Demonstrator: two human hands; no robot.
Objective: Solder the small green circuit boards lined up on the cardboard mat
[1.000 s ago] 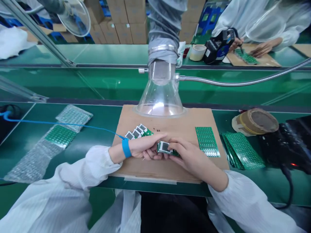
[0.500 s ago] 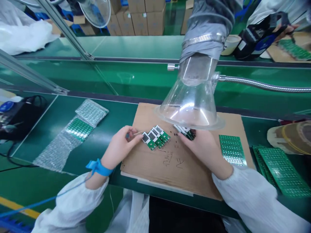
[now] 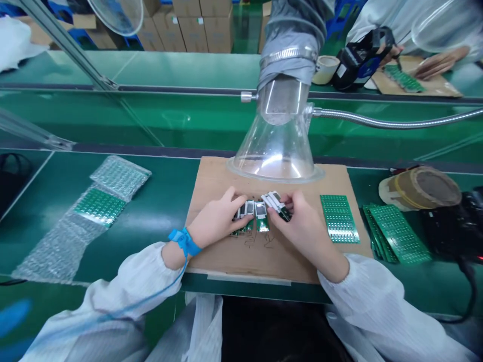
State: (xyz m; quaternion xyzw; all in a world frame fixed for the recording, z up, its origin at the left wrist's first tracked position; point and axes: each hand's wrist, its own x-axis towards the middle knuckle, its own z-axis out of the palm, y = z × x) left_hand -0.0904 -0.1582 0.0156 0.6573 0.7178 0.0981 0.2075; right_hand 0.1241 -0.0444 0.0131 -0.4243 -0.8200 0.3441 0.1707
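Note:
My left hand [image 3: 217, 219], with a blue wrist strap [image 3: 184, 242], has thumb and fingers closed on small green boards with grey screens [image 3: 247, 208] on the cardboard sheet [image 3: 211, 176]. Just right of those fingers one separate screen board [image 3: 261, 216] lies flat. A fanned bunch of similar boards [image 3: 273, 201] is pinched between the thumb and fingers of my right hand [image 3: 304, 229], tilted beside that single board. A larger green panel [image 3: 340, 218] rests on the cardboard's right side.
A clear funnel hood [image 3: 277, 151] hangs over the cardboard's back edge. Stacked green panels [image 3: 400, 234] and a round tub [image 3: 420, 188] stand right. Bubble wrap [image 3: 60, 246] holds a panel at left. A co-worker's hand [image 3: 441, 63] shows across the divider.
My left hand has moved right onto the laid-out boards. My right hand's bunch has come closer to them, out from behind the hood. The whole view has shifted.

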